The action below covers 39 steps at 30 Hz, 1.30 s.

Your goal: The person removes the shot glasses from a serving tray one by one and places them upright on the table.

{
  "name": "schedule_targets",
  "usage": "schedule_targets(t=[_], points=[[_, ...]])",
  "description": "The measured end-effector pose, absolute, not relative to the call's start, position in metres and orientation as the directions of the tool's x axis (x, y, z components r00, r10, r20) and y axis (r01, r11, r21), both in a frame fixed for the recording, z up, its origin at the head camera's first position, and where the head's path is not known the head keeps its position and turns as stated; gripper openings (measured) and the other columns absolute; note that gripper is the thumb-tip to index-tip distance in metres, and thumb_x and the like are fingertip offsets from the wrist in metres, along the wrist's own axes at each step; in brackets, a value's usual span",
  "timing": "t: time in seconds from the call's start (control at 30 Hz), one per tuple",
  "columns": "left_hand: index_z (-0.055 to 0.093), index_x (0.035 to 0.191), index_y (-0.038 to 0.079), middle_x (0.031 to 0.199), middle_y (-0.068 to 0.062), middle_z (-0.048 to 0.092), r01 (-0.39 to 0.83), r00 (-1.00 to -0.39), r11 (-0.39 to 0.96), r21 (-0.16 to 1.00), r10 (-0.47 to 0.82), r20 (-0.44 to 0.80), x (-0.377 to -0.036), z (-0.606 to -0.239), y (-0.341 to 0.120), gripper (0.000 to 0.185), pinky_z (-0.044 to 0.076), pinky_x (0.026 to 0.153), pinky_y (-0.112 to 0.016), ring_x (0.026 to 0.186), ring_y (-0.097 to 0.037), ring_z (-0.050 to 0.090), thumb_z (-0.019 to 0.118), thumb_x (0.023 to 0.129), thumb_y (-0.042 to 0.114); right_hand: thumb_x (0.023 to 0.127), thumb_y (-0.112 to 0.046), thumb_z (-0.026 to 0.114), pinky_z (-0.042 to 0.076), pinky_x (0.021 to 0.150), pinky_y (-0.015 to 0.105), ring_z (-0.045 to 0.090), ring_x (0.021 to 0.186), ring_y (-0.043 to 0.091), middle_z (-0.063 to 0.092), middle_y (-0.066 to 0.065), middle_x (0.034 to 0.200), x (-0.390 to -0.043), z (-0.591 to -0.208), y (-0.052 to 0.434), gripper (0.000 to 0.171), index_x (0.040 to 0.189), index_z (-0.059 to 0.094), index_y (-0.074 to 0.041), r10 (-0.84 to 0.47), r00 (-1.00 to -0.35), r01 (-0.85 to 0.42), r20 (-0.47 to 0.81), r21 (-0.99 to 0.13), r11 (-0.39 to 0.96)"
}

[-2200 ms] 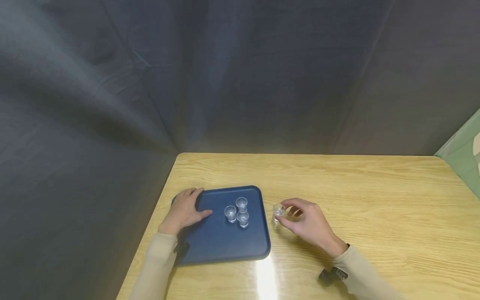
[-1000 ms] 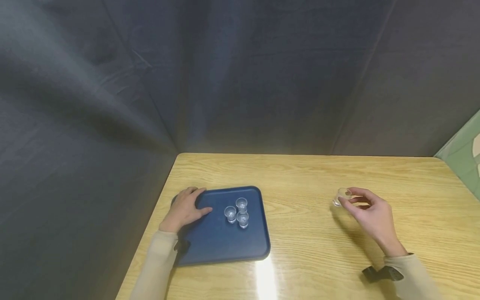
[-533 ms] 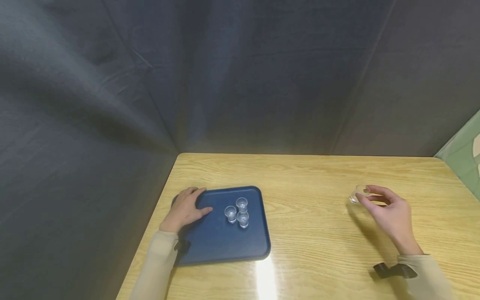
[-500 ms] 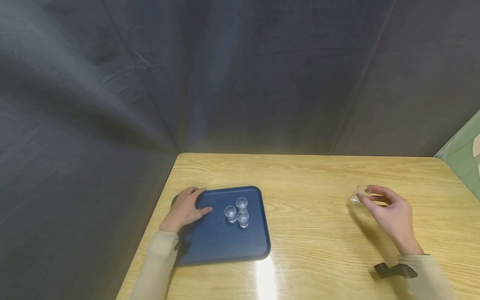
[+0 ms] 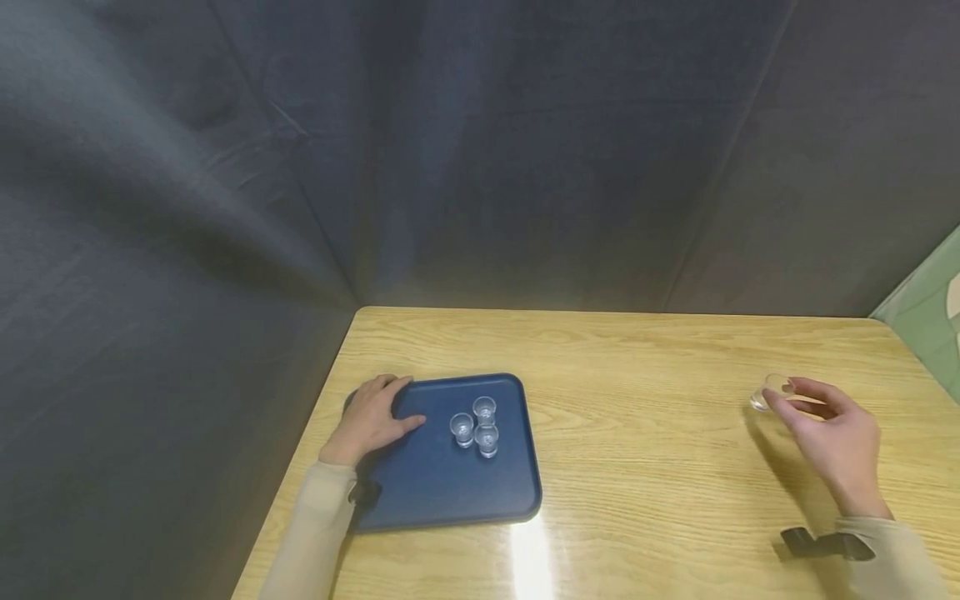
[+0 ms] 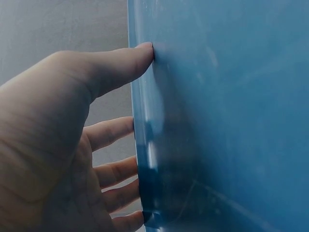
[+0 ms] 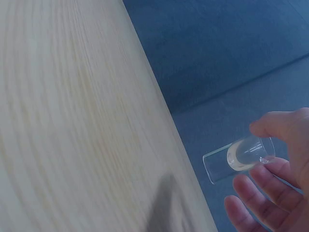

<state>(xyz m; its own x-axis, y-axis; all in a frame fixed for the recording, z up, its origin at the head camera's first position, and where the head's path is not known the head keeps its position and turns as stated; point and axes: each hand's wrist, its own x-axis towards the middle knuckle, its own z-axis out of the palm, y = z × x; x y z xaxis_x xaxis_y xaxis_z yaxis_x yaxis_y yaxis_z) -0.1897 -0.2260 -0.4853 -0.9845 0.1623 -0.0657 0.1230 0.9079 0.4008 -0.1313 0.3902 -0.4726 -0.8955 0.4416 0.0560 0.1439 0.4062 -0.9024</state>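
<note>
My left hand [image 5: 367,421] lies over the far left corner of a blue tray [image 5: 442,500], thumb spread apart from the fingers. In the left wrist view the fingertips meet the tray's rim [image 6: 140,145], and the thumb reaches over its surface. Three small clear shot glasses [image 5: 462,429] stand upright in a close cluster on the tray. Well to the right, my right hand [image 5: 836,429] pinches a fourth shot glass [image 7: 241,157] between thumb and fingers near its mouth. This glass is held above the wooden table [image 5: 637,467], its base turned away from the palm.
Dark curtains [image 5: 540,167] hang along the table's back and left sides. A pale green cloth or panel [image 5: 926,300] shows beyond the far right corner. Bright glare [image 5: 531,550] lies on the table below the tray's right corner.
The right hand has carried the shot glass rightward, from beside the tray to the right part of the table. The left hand, the tray and the three glasses on it have stayed put.
</note>
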Motion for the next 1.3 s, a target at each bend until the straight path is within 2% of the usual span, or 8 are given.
schedule_targets(t=[0.27,0.53,0.77,0.93,1.03,1.13,1.27,1.3], points=[[0.05,0.159,0.013,0.16,-0.022,0.048,0.119,-0.985,0.91,0.397,0.159,-0.069,-0.19,-0.487,-0.227,0.079,0.036,0.122,-0.068,0.15,-0.047,0.042,0.078,0.094,0.048,0.093,-0.028,0.085,0.054,0.057,0.01,0.065,0.074,-0.017,0.067,-0.04,0.086,-0.131,-0.478,0.403,0.023,0.103,0.068,-0.041,0.465,-0.885,0.199,-0.027,-0.925,0.325],[0.05,0.16,0.014,0.16,-0.022,0.048,0.127,-0.984,0.908,0.4,0.165,-0.062,-0.191,-0.489,-0.227,0.079,0.035,0.122,-0.068,0.15,-0.047,0.042,0.078,0.094,0.048,0.094,-0.033,0.083,0.051,0.057,0.009,0.062,0.072,-0.018,0.066,-0.041,0.08,-0.128,-0.486,0.408,0.021,0.1,0.066,-0.043,0.458,-0.888,0.221,-0.029,-0.901,0.373],[0.051,0.159,0.013,0.16,-0.022,0.048,0.128,-0.984,0.907,0.401,0.166,-0.06,-0.19,-0.488,-0.228,0.079,0.035,0.123,-0.068,0.15,-0.047,0.042,0.079,0.094,0.048,0.095,-0.037,0.082,0.049,0.059,0.008,0.059,0.075,-0.02,0.062,-0.045,0.084,-0.13,-0.493,0.412,0.02,0.103,0.064,-0.045,0.452,-0.891,0.236,-0.029,-0.882,0.409],[0.051,0.159,0.013,0.161,-0.022,0.048,0.127,-0.984,0.908,0.399,0.165,-0.061,-0.19,-0.489,-0.228,0.079,0.035,0.123,-0.068,0.151,-0.048,0.042,0.078,0.094,0.048,0.095,-0.042,0.08,0.048,0.062,0.006,0.055,0.077,-0.022,0.058,-0.048,0.086,-0.133,-0.493,0.412,0.02,0.11,0.067,-0.041,0.447,-0.894,0.238,-0.006,-0.853,0.465],[0.05,0.159,0.013,0.161,-0.022,0.048,0.123,-0.984,0.909,0.397,0.162,-0.067,-0.191,-0.49,-0.228,0.079,0.034,0.123,-0.069,0.151,-0.048,0.042,0.078,0.094,0.049,0.096,-0.044,0.079,0.045,0.065,0.005,0.052,0.082,-0.022,0.055,-0.047,0.094,-0.134,-0.489,0.409,0.028,0.119,0.071,-0.03,0.465,-0.885,0.236,0.033,-0.829,0.507],[0.05,0.159,0.013,0.161,-0.022,0.048,0.121,-0.985,0.909,0.4,0.16,-0.067,-0.191,-0.49,-0.228,0.079,0.034,0.123,-0.069,0.151,-0.048,0.042,0.078,0.094,0.049,0.096,-0.044,0.076,0.041,0.069,0.011,0.047,0.087,-0.014,0.067,-0.023,0.122,-0.135,-0.482,0.403,0.048,0.136,0.071,-0.018,0.496,-0.865,0.252,0.074,-0.79,0.558],[0.05,0.16,0.013,0.161,-0.022,0.048,0.12,-0.985,0.908,0.402,0.16,-0.067,-0.191,-0.489,-0.228,0.08,0.034,0.123,-0.069,0.151,-0.048,0.042,0.078,0.094,0.048,0.096,-0.041,0.076,0.036,0.076,0.017,0.04,0.094,-0.012,0.059,0.014,0.153,-0.14,-0.471,0.387,0.058,0.144,0.067,-0.01,0.526,-0.84,0.26,0.135,-0.751,0.607],[0.049,0.16,0.013,0.161,-0.022,0.048,0.118,-0.985,0.908,0.403,0.159,-0.07,-0.191,-0.489,-0.228,0.08,0.033,0.124,-0.069,0.151,-0.048,0.042,0.078,0.094,0.048,0.096,-0.04,0.076,0.035,0.078,0.016,0.039,0.096,-0.014,0.059,0.013,0.153,-0.141,-0.469,0.382,0.057,0.144,0.067,-0.009,0.524,-0.839,0.252,0.147,-0.749,0.613]])
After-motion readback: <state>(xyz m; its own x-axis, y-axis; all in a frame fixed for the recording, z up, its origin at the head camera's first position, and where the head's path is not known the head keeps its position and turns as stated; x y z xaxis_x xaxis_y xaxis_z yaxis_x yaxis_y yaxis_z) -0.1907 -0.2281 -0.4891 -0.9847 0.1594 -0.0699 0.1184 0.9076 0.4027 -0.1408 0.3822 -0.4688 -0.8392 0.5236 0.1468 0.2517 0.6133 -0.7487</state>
